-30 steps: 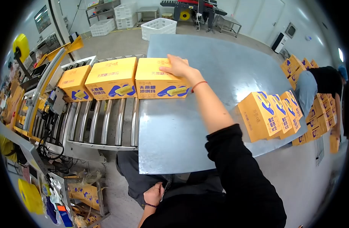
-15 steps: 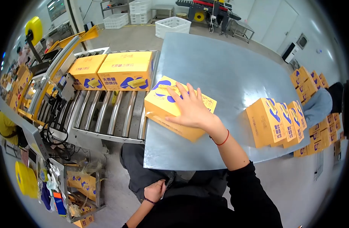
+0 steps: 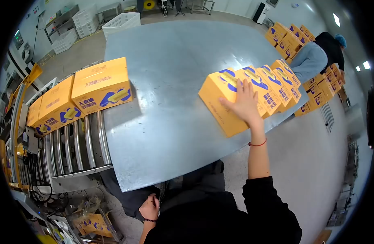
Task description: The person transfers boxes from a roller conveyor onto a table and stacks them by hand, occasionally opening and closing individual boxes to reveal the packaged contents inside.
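On the grey table (image 3: pixel 166 81), by its near edge, a yellow box (image 3: pixel 219 109) lies under and left of the spread, open right hand (image 3: pixel 245 105); the left hand (image 3: pixel 149 208) sits off that edge, fingers curled in.

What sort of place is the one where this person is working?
Probably the packing area of a factory or warehouse: yellow printed cardboard boxes line a conveyor of shiny metal rollers, which adjoins a broad grey metal table, and stacked yellow cartons stand beyond it.

Roller conveyor (image 3: pixel 88 142) and stacked cartons (image 3: pixel 316 101) show a factory packing area.
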Motion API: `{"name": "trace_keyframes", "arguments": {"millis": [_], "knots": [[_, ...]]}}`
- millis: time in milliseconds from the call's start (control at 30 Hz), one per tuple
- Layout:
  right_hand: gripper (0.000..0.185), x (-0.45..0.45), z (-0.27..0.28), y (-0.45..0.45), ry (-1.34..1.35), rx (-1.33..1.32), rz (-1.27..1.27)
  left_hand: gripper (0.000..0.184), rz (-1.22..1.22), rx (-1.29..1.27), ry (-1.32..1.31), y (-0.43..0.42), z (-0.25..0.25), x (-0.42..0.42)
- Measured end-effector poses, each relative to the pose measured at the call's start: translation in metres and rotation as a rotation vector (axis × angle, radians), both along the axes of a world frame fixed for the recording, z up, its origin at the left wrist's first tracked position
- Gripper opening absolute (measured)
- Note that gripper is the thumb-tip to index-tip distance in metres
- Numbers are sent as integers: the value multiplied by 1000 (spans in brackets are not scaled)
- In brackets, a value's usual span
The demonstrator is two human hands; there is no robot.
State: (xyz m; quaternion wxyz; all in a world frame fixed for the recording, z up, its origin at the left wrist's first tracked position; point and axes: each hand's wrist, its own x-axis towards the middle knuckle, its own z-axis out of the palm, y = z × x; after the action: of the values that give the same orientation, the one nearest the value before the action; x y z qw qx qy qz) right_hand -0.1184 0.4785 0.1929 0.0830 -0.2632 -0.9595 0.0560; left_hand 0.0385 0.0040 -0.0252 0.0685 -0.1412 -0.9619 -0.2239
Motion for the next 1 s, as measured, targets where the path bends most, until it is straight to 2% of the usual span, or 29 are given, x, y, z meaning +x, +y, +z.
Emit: {"name": "trace_keyframes", "arguments": {"millis": [200,267,300,367,400,467,533,600,700,767,900,967,1000], "knots": [[116,15,13,56,-100,-36,13,12,17,58,38,1,1,-3],[107,1,32,48,-326,-27,-120,12,40,64,35,1,1,-4],[107,-14,28,44,-321,-21,-93,12,17,68,29,-1,0,-4],[97,-43,18,40,-162,84,118,12,29,58,27,-2,-1,-5],[85,-63,23,7,4,28,222,13,15,74,38,-2,-1,-5],[76,-118,17,-45,210,-139,552,13,18,82,55,-4,-1,-4],[69,-170,15,-111,221,-135,760,14,2,105,64,-4,-1,-4],[68,-219,18,-171,194,-259,823,15,22,111,79,-3,0,-3],[67,-290,15,-222,242,-310,879,16,50,96,81,-3,-1,0],[67,-317,11,-242,19,-68,788,16,59,96,85,-4,0,1],[66,-304,37,-241,-76,-89,808,13,66,102,76,-5,2,0],[67,-266,37,-240,205,-6,919,13,54,104,74,-6,-1,1],[67,-234,52,-247,186,88,985,13,36,94,74,-8,-2,0]]}}
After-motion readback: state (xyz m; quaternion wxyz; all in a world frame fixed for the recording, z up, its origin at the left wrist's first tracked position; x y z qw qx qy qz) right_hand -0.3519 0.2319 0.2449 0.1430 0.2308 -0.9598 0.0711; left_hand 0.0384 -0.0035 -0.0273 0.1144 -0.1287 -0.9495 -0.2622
